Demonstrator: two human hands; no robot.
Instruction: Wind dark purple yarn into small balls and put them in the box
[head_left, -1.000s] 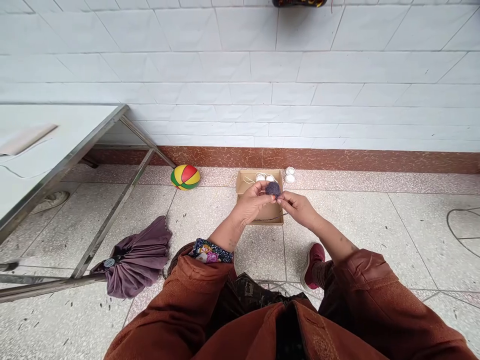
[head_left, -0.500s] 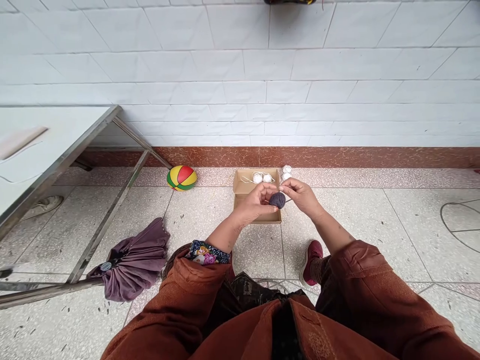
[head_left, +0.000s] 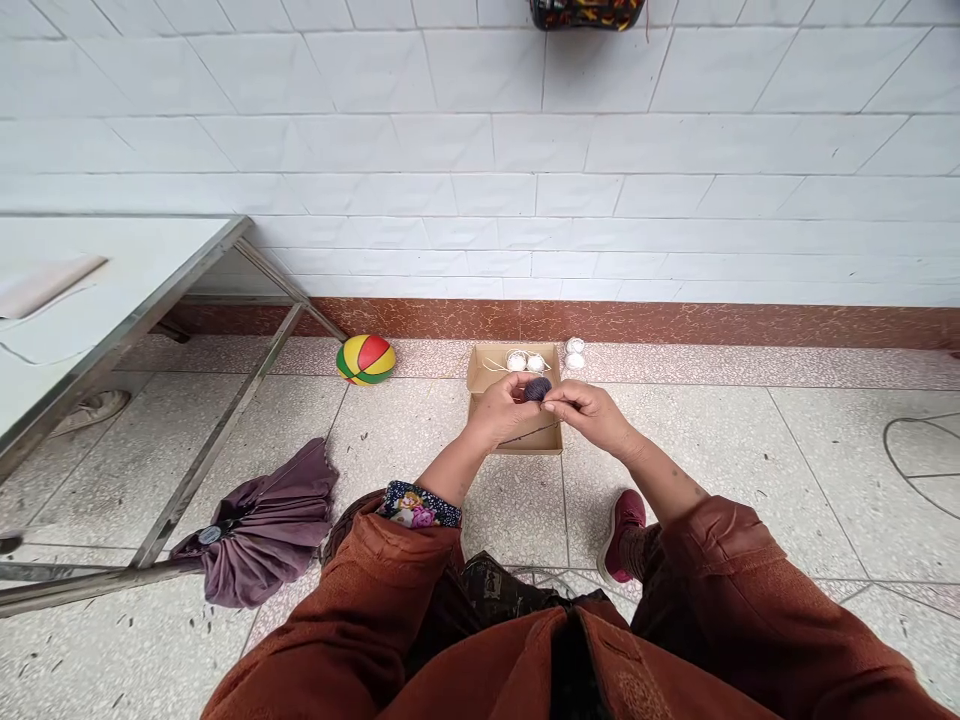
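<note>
A small ball of dark grey-purple yarn is held in my left hand, its fingers curled round the ball from the left. My right hand is closed in a pinch at the ball's lower right side; the yarn strand between its fingertips is too fine to make out clearly. Below the hands, an open cardboard box sits on the floor, with a dark strand lying across its front part. Two white yarn balls with a loose white end rest in the box's back part.
More white yarn balls stand right of the box by the wall. A coloured ball lies near the leg of a metal-framed table. A purple folded umbrella leans at the left. A wire frame is at the right.
The dark yarn ball and both hands have shifted slightly left and up. My right hand has gone from above the ball's right side to its lower right edge. The view has tilted a little upward.
</note>
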